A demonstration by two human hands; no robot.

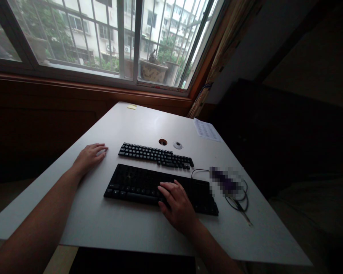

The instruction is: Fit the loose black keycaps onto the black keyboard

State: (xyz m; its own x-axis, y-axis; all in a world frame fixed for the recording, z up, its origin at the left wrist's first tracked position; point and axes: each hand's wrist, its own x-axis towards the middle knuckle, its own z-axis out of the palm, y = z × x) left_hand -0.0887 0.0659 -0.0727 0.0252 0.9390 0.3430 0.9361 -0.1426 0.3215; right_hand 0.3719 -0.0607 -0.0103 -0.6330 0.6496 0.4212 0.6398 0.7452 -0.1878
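A black keyboard lies in front of me; its front rows hold keys, while much of its upper part looks bare and dark. Behind it, loose black keycaps are laid out in rows on the white table. My right hand rests over the keyboard's right-centre, fingers bent and apart, fingertips on or just above the keys; I see nothing held in it. To the left of the keycaps, my left hand lies on the tabletop with its fingers stretched out, holding nothing.
The white table carries a blurred purple object and a coiled black cable at the right. Further back are a cable hole, its round cover, a printed sheet and a yellow note. A window stands behind.
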